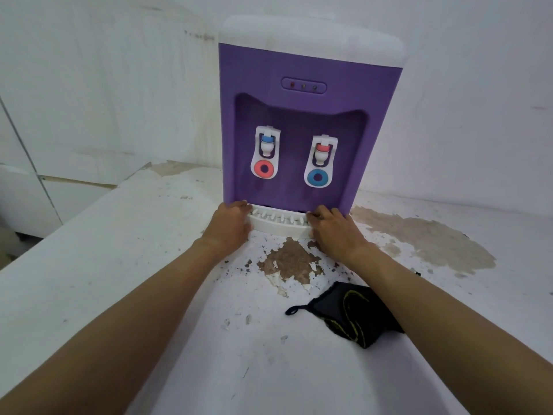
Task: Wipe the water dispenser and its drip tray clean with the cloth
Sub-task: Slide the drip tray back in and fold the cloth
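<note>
My left fingers (241,208) and right fingers (317,216) curled round ends of drip tray (279,226) at foot of purple water dispenser (308,94); black cloth (350,316) lies on counter (119,235) below my right forearm

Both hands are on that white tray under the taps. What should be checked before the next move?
1. Grip of the left hand on the left end of the drip tray: ok.
2. Grip of the right hand on its right end: ok.
3. The cloth is close by: ok. It lies on the counter under the right forearm, held by neither hand.
4. Water standing in the tray: cannot tell.
5. Clean spot to set the tray down just in front: not ok. A peeled patch with loose flakes lies there.
</note>
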